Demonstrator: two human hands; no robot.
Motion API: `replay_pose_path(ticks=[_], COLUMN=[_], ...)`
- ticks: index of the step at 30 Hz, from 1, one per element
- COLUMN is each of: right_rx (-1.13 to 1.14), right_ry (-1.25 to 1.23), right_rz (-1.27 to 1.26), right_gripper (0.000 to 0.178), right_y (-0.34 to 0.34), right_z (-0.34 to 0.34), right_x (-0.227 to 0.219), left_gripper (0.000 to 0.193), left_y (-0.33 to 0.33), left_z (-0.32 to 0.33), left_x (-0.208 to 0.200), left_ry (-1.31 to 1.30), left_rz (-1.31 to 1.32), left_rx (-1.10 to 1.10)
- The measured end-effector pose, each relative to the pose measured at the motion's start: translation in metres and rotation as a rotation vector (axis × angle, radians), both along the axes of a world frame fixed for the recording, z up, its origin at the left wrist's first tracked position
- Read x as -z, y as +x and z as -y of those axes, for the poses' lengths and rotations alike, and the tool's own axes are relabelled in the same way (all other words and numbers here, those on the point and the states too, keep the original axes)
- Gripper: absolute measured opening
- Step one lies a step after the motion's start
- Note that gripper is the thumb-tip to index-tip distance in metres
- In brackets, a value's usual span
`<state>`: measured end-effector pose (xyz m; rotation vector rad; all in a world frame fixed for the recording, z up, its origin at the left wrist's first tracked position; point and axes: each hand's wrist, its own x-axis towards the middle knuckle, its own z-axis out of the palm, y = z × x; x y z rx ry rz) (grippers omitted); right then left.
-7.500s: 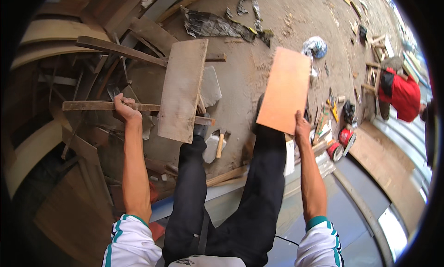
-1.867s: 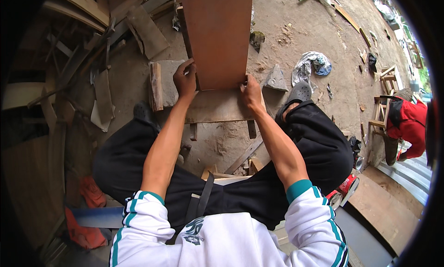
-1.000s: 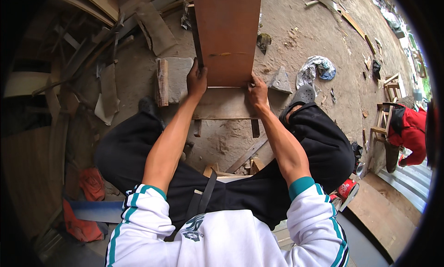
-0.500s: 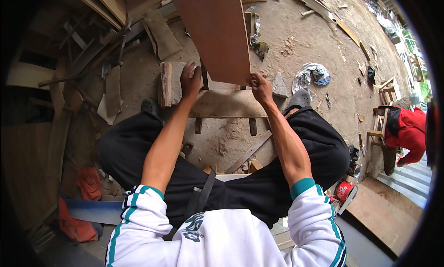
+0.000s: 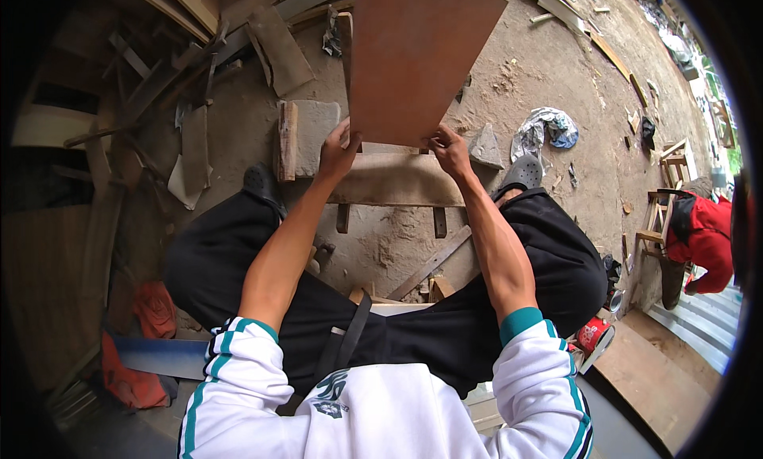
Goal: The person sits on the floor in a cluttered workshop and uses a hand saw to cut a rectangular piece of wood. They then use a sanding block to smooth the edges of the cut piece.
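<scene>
A flat reddish-brown wooden board stands raised in front of me, its far end past the upper edge of the picture. My left hand grips its near left corner, and my right hand pinches the near right corner. Beneath the board's near edge lies a low wooden bench-like piece with short legs showing on its near side. The board hides the far part of that piece.
Left of the bench lies a stone block beside a split wood piece. A crumpled cloth and a grey stone lie to the right. A handsaw rests at lower left. A person in red bends at far right.
The board has swung to the right at its far end. My left hand, apart from the board before, has moved right and now holds its corner. My right hand stays at the other corner.
</scene>
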<state>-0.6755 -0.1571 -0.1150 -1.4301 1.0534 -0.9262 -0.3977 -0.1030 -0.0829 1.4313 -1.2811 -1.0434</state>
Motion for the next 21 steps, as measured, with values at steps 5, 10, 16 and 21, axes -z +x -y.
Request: replay_pose_path(ticks=[5, 10, 16, 21], right_rx=[0.054, 0.21, 0.329, 0.339], right_ry=[-0.034, -0.3, -0.381, -0.379], right_rz=[-0.121, -0.36, -0.458, -0.566], right_gripper=[0.023, 0.022, 0.019, 0.015], right_y=[0.011, 0.02, 0.026, 0.029], right_z=[-0.002, -0.007, -0.013, -0.017], right_x=[-0.002, 0.0, 0.012, 0.018], left_gripper=[0.036, 0.032, 0.04, 0.04], left_y=[-0.001, -0.012, -0.018, -0.019], left_z=[-0.005, -0.003, -0.001, -0.002], left_x=[0.005, 0.024, 0.041, 0.046], left_ry=[-0.141, -0.08, -0.052, -0.046], left_rz=[0.43, 0.485, 0.473, 0.452], left_rx=[-0.137, -0.292, -0.366, -0.403])
